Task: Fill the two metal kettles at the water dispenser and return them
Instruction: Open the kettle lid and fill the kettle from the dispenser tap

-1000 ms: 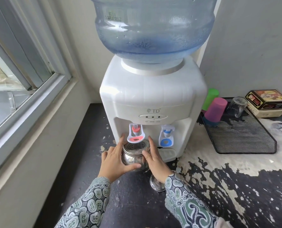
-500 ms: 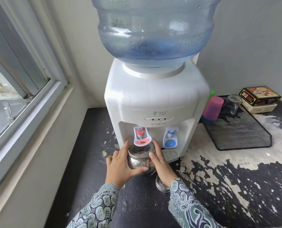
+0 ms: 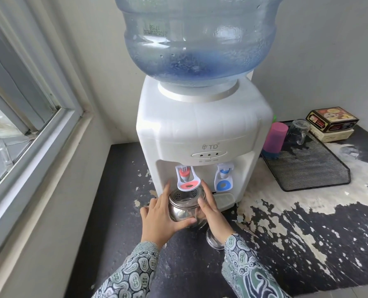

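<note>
Head view: filling step, both hands, left (image 3: 160, 220) and right (image 3: 212, 214), cupping kettle (image 3: 184, 208) under red tap (image 3: 187, 179); next, pressing that lever.

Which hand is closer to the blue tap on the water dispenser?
Right. The right hand holds the kettle on the side toward the blue tap; the left hand grips the kettle's far side, beyond the red tap.

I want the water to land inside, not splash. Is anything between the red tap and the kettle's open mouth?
Nothing visible. The metal kettle, held by the left hand and right hand, sits right under the red tap; its lid lies on the counter behind the right wrist.
</note>
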Available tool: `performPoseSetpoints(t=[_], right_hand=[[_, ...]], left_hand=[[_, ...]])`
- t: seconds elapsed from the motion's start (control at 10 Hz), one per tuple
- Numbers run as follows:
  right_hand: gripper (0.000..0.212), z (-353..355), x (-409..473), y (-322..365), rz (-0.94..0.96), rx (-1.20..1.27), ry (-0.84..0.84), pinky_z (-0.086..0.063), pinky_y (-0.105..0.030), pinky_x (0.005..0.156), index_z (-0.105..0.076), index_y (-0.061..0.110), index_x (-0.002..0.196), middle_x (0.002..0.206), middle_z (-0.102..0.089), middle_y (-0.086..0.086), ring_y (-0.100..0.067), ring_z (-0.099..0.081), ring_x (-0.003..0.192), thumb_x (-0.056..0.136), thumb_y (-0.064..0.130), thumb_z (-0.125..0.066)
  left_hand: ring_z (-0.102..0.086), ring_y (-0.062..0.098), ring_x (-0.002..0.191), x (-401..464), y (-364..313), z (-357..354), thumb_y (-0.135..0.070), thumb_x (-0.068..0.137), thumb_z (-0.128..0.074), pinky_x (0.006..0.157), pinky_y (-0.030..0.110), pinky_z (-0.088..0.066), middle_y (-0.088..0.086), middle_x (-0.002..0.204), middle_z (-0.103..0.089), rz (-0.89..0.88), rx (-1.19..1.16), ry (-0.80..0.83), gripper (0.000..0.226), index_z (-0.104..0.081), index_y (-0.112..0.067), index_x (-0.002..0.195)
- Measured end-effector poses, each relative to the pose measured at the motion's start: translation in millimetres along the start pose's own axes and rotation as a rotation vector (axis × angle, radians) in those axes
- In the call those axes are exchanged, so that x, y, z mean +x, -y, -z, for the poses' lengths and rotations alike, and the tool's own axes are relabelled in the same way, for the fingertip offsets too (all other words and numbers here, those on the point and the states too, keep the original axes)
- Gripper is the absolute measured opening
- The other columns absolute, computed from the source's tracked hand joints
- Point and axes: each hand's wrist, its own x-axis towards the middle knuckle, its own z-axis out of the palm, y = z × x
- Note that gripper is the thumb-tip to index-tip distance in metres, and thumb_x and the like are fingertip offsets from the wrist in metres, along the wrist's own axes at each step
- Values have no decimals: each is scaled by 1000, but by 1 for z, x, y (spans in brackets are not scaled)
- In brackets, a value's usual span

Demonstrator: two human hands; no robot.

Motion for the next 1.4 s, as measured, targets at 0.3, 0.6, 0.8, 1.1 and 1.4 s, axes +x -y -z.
performPoseSetpoints(t=[0.3, 0.6, 0.8, 1.1, 1.4], right_hand=[[64, -1, 0, 0, -16, 20, 0, -10, -37, 119, -16, 33, 143, 155, -12, 8, -4, -10, 141, 84, 45, -37], [56, -1, 0, -1, -8, 28, -7, -12, -36, 118, -18, 30, 143, 154, -16, 7, -5, -13, 141, 92, 37, -38], [35, 0, 0, 4, 107, -256, -231, -32, -30, 107, -47, 18, 126, 133, -48, -1, -13, -42, 124, 92, 15, -49], [37, -10, -7, 66, 291, -168, -353, -32, -14, 54, -37, 22, 59, 51, -45, 13, -1, -39, 50, 93, 33, -46], [39, -7, 5, 76, 153, -145, -309, -31, -14, 49, -37, 20, 54, 50, -34, 9, 0, -37, 43, 89, 24, -53]], left_hand=[[-43, 14, 108, -1, 0, 1, -94, 45, -37, 83, 33, -23, -14, 144, -38, -3, -4, 3, 121, -2, -36, 145], [-44, 16, 110, 0, 0, 1, -94, 43, -39, 86, 36, -25, -13, 141, -42, 2, -19, 3, 122, -3, -37, 144], [-43, 16, 110, 0, 0, 3, -94, 41, -39, 84, 35, -26, -14, 139, -43, 8, -18, 20, 123, 0, -39, 143], [-43, 15, 109, 1, 1, 3, -94, 41, -41, 85, 36, -26, -15, 139, -42, 4, -43, 31, 122, -2, -41, 143], [-41, 14, 112, 0, 0, 6, -94, 41, -39, 83, 32, -22, -16, 140, -41, -1, -37, 39, 122, 0, -41, 143]])
